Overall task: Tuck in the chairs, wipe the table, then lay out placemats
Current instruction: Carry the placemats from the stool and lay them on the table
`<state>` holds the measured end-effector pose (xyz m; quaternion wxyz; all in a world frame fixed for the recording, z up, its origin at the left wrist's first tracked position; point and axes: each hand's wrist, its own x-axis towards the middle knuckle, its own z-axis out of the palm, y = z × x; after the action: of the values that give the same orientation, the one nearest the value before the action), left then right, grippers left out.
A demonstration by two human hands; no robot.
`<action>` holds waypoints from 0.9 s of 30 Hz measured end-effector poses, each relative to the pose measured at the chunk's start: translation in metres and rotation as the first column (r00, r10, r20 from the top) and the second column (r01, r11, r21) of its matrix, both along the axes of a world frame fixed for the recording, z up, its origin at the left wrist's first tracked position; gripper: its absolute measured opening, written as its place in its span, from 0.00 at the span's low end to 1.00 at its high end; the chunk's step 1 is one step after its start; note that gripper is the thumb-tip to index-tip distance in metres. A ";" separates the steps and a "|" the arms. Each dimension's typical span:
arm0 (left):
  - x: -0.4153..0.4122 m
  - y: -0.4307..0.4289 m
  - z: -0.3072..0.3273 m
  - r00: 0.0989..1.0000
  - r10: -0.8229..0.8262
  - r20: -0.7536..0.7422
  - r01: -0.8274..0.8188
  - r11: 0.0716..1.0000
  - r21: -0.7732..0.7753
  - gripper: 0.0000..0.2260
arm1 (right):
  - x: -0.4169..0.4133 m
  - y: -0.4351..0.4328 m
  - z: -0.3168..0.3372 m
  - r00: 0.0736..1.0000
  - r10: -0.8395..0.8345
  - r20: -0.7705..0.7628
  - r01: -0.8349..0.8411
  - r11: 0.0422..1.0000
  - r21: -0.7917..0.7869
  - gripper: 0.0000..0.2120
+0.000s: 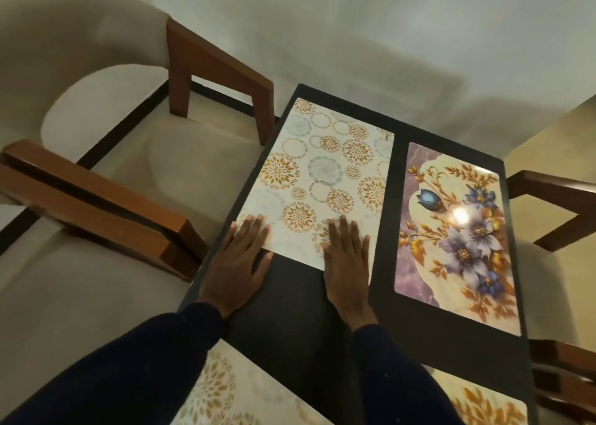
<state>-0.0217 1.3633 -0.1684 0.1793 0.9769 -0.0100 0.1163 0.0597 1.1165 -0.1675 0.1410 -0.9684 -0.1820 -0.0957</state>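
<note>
In the head view, a dark worktop (290, 311) is seen from above, running from near to far. Four placemats are counted on it. A circle-patterned placemat (322, 173) is laid flat at the far left, and a floral placemat (451, 263) lies flat just beside it at the far right, with a strip of bare worktop between the two. A second circle-patterned placemat (225, 389) is partly seen at the near left, and a second floral placemat (477, 402) at the near right; both are cut off by the picture's lower edge.

The left hand (237, 263) is laid flat with its straight fingers on the near left corner of the far circle-patterned placemat and its palm on the worktop. The right hand (346, 263) is laid flat beside it, fingers on the same placemat's near edge by its right corner. The grip of each hand is released; nothing is grasped. Dark sleeves (129, 376) are worn.

Two beige chairs with wooden arms are seen at the left: a far chair (96, 69) and a near chair (80, 279), both drawn up against the worktop's left edge. At the right, wooden chair parts are seen far (554, 198) and near (561, 369).
</note>
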 end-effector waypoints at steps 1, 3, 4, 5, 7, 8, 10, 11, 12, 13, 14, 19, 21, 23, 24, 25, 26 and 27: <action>0.000 0.001 0.001 1.000 -0.002 0.009 0.002 1.000 -0.001 0.29 | -0.006 0.005 -0.002 0.999 -0.049 0.023 0.049 0.999 0.023 0.25; 0.001 0.004 0.001 0.999 0.004 0.034 -0.003 1.000 -0.008 0.28 | -0.015 0.015 -0.001 0.994 -0.099 0.036 0.098 0.994 0.047 0.23; 0.001 0.007 0.000 0.999 0.009 0.039 -0.009 1.000 -0.005 0.28 | -0.020 0.020 0.000 0.996 -0.091 0.023 0.090 0.994 0.056 0.23; 0.001 0.007 -0.001 0.999 0.008 0.045 -0.008 1.000 0.001 0.28 | -0.026 0.023 0.002 0.996 -0.089 0.002 0.089 0.994 0.064 0.23; 0.003 0.010 -0.003 0.998 -0.004 0.069 0.002 1.000 0.018 0.27 | -0.036 0.029 0.007 0.994 -0.101 -0.048 0.104 0.992 0.065 0.24; 0.003 0.010 -0.004 0.997 -0.008 0.078 0.006 1.000 0.025 0.27 | -0.040 0.031 0.009 0.991 -0.111 -0.073 0.116 0.992 0.056 0.25; 0.003 0.008 -0.006 0.995 -0.012 0.101 0.010 1.000 0.020 0.28 | -0.046 0.033 0.010 0.987 -0.124 -0.106 0.127 0.992 0.021 0.26; 0.004 0.009 -0.007 0.994 -0.014 0.110 0.013 1.000 0.014 0.28 | -0.046 0.034 0.010 0.984 -0.128 -0.121 0.130 0.991 0.013 0.26; 0.004 0.007 -0.008 0.994 -0.017 0.111 0.017 1.000 0.001 0.28 | -0.046 0.032 0.011 0.983 -0.129 -0.128 0.131 0.991 0.008 0.26; 0.005 0.006 -0.009 0.994 -0.014 0.106 0.015 1.000 -0.010 0.28 | -0.045 0.030 0.011 0.983 -0.128 -0.130 0.131 0.991 0.008 0.27; 0.004 0.005 -0.010 0.995 -0.013 0.102 0.015 1.000 -0.014 0.28 | -0.045 0.028 0.011 0.983 -0.132 -0.130 0.135 0.991 0.012 0.27; 0.005 0.005 -0.012 0.993 -0.016 0.119 0.019 1.000 -0.020 0.28 | -0.044 0.028 0.012 0.981 -0.139 -0.135 0.151 0.985 0.083 0.26; 0.003 0.001 -0.010 0.992 -0.013 0.127 0.016 1.000 -0.020 0.28 | -0.045 0.024 0.012 0.984 -0.124 -0.131 0.137 0.986 0.093 0.26; 0.003 -0.004 -0.007 0.989 -0.010 0.150 0.013 1.000 -0.019 0.27 | -0.045 0.019 0.011 0.989 -0.109 -0.101 0.116 0.991 0.066 0.26; 0.003 -0.008 -0.007 0.987 -0.002 0.160 0.006 1.000 -0.020 0.26 | -0.044 0.015 0.010 0.991 -0.104 -0.085 0.108 0.993 0.047 0.27; 0.003 -0.006 -0.006 0.987 0.005 0.163 -0.002 1.000 -0.018 0.26 | -0.043 0.018 0.009 0.993 -0.097 -0.071 0.100 0.994 0.046 0.27; 0.003 -0.007 -0.005 0.987 0.005 0.159 -0.002 1.000 -0.020 0.26 | -0.043 0.018 0.009 0.994 -0.096 -0.060 0.099 0.994 0.046 0.27; 0.003 -0.003 -0.004 0.987 0.005 0.160 -0.002 1.000 -0.020 0.26 | -0.043 0.022 0.008 0.993 -0.099 -0.059 0.101 0.994 0.048 0.27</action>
<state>-0.0190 1.3600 -0.1722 0.1871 0.9626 -0.0217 0.1948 0.0167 1.1381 -0.1598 0.1656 -0.9748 -0.1267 -0.0796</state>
